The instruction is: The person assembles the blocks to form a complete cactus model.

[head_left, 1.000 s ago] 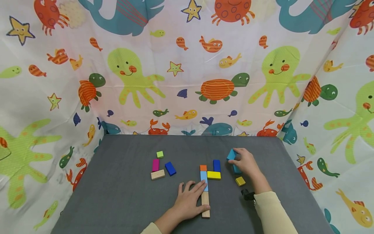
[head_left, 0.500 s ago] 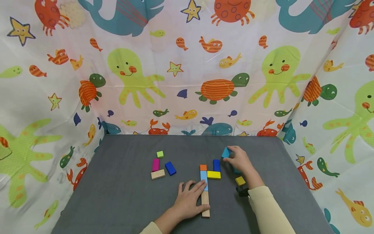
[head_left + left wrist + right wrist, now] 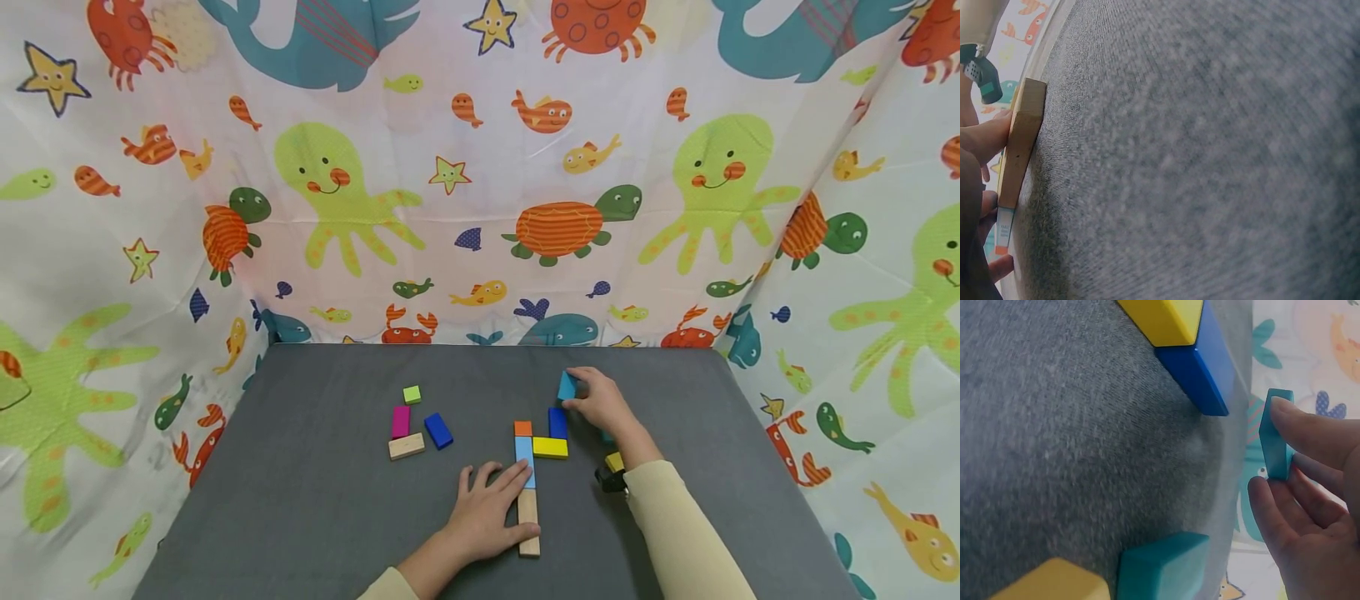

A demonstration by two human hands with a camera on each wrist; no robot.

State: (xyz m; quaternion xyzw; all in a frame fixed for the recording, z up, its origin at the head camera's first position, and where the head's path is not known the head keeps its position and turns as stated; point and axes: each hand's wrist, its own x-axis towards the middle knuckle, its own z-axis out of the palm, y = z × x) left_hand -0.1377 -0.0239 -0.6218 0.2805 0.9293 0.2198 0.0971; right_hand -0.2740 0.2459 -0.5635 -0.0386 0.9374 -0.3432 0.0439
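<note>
While the right hand [image 3: 602,407] pinches one blue triangular block [image 3: 567,387] between thumb and fingers toward the far edge of the surface [image 3: 300,517], the left hand [image 3: 486,521] rests, fingers apart, on one light-blue block [image 3: 524,450] and one long wooden block [image 3: 528,505]. One orange block [image 3: 522,428], one yellow bar [image 3: 550,448] and one dark-blue bar [image 3: 557,423] adjoin. Four smaller blocks [image 3: 401,422] lie toward the left edge, one teal block [image 3: 1166,569] and one yellow cube [image 3: 614,461] toward the right.

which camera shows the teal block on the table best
The right wrist view: the teal block appears large and uncovered there, though the bottom edge cuts it off. The head view shows only a sliver beside the right hand; I can't make it out in the left wrist view.
</note>
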